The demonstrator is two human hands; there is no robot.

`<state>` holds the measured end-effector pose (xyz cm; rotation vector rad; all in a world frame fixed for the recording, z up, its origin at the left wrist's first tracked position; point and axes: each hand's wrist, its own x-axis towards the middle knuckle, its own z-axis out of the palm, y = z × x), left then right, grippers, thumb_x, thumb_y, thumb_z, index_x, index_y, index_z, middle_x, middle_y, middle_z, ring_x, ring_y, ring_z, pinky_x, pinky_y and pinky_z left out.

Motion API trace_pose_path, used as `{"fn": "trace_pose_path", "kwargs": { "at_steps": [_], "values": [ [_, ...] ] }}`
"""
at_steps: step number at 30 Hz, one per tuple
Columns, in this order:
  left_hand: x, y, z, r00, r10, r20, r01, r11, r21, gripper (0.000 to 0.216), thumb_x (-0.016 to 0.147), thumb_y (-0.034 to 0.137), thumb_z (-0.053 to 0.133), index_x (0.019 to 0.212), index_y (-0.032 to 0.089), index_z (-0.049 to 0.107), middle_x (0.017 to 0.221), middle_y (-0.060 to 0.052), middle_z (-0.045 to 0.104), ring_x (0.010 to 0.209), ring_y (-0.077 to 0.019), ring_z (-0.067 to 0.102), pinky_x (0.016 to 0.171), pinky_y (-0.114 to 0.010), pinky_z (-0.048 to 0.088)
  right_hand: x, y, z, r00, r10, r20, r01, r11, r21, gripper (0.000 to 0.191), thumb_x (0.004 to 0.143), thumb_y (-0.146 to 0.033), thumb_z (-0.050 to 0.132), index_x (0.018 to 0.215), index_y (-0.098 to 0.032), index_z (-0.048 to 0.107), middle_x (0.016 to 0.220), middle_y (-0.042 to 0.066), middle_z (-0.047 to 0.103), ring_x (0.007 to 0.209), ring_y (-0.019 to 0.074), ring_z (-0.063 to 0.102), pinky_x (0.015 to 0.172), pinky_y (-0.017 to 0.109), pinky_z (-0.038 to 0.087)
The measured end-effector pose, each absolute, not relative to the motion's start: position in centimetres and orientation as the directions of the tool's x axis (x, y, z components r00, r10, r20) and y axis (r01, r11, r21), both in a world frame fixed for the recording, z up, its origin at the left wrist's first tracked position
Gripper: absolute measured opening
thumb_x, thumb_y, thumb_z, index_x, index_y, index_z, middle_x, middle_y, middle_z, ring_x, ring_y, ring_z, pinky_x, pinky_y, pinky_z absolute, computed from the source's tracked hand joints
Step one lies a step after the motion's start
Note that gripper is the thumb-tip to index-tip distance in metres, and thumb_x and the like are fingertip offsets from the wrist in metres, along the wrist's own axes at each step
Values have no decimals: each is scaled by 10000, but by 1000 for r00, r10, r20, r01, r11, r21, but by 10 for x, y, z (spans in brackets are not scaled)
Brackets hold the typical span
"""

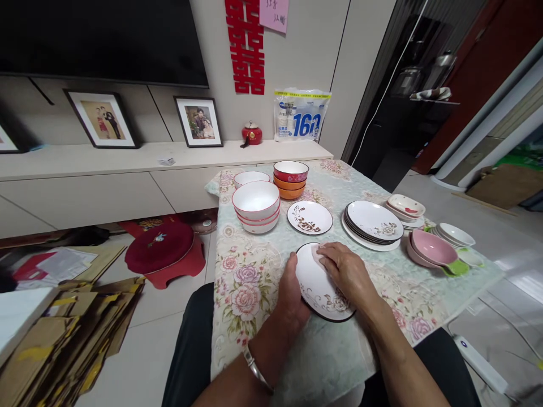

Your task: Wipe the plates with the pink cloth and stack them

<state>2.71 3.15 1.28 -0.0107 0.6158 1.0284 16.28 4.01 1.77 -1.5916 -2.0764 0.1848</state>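
A white plate (311,278) with a dark rim and brown flowers is tilted in front of me at the table's near side. My left hand (292,291) grips its left edge, thumb on the rim and fingers beneath. On its upper face, my right hand (345,270) presses a thin pale wipe (317,254), mostly hidden under the bent fingers. Just beyond lies a similar flowered plate (310,218). To the right of it is a stack of dark-rimmed plates (374,220). White bowls with red rims (256,202) stand stacked at the left.
Behind are stacked red and orange bowls (291,175). Pink bowls (430,249), heart-marked dishes (406,206) and small white bowls (456,233) sit at the right. A flowered cloth (246,305) covers the table. A red stool (163,254) and flattened cardboard (72,333) are on the left floor.
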Motion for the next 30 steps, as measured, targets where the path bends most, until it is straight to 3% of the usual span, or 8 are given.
{"fn": "trace_pose_path", "kwargs": {
  "at_steps": [5, 8, 14, 19, 22, 25, 28, 30],
  "values": [
    [28, 31, 11, 308, 788, -532, -790, 524, 318, 487, 928, 472, 488, 1140, 80, 684, 954, -140, 783, 1013, -304, 713, 943, -413, 523, 162, 12, 34, -30, 995, 98, 995, 40, -95, 248, 975, -213, 477, 985, -156, 718, 894, 118, 669, 782, 238, 662, 659, 317, 436],
    [28, 29, 14, 320, 784, -532, -788, 532, 310, 510, 929, 488, 478, 1138, 74, 688, 961, -148, 782, 1021, -314, 711, 939, -421, 529, 157, -1, 39, -46, 998, 49, 997, 49, -52, 249, 971, -224, 487, 880, -166, 711, 831, 112, 655, 714, 224, 645, 621, 305, 394],
    [29, 29, 20, 380, 801, -462, -809, 530, 255, 515, 944, 476, 449, 1159, 68, 679, 1059, -166, 761, 1037, -309, 703, 968, -418, 520, 138, 19, 29, -56, 975, 217, 931, 130, -343, 243, 962, -234, 519, 1107, -185, 708, 978, 111, 678, 906, 242, 649, 788, 336, 480],
    [26, 32, 14, 352, 823, -445, -860, 473, 193, 387, 937, 399, 489, 1085, 97, 679, 982, -121, 759, 968, -270, 712, 972, -392, 512, 123, 30, 23, -225, 922, 314, 772, 365, -520, 280, 920, -168, 555, 1147, -225, 708, 1128, 90, 692, 1062, 237, 620, 936, 371, 491],
    [23, 32, 12, 381, 793, -475, -836, 515, 190, 395, 937, 426, 479, 916, 83, 675, 818, -122, 736, 922, -284, 715, 948, -393, 518, 128, 17, 31, -366, 893, 263, 637, 447, -628, 241, 928, -182, 573, 1096, -255, 729, 1101, 58, 707, 1056, 216, 624, 931, 350, 496],
    [24, 31, 14, 343, 773, -533, -813, 528, 244, 446, 939, 453, 454, 913, 69, 680, 802, -147, 741, 942, -315, 715, 922, -419, 530, 148, 2, 42, -496, 855, 152, 541, 441, -716, 201, 924, -190, 597, 1037, -267, 745, 1102, 38, 697, 1057, 187, 630, 926, 305, 495],
    [27, 30, 17, 264, 784, -561, -803, 501, 323, 434, 927, 449, 483, 981, 72, 693, 850, -148, 765, 968, -316, 716, 911, -424, 536, 173, -2, 48, -518, 855, 26, 596, 383, -706, 220, 870, -117, 603, 921, -266, 756, 1061, 22, 691, 1012, 175, 647, 898, 284, 498],
    [28, 30, 18, 260, 784, -563, -792, 507, 339, 436, 928, 449, 483, 1019, 80, 698, 873, -143, 774, 981, -313, 717, 914, -429, 536, 185, 2, 46, -426, 905, 4, 683, 324, -655, 269, 826, -59, 566, 869, -253, 747, 1008, 23, 695, 966, 179, 657, 873, 292, 502]
  ]
}}
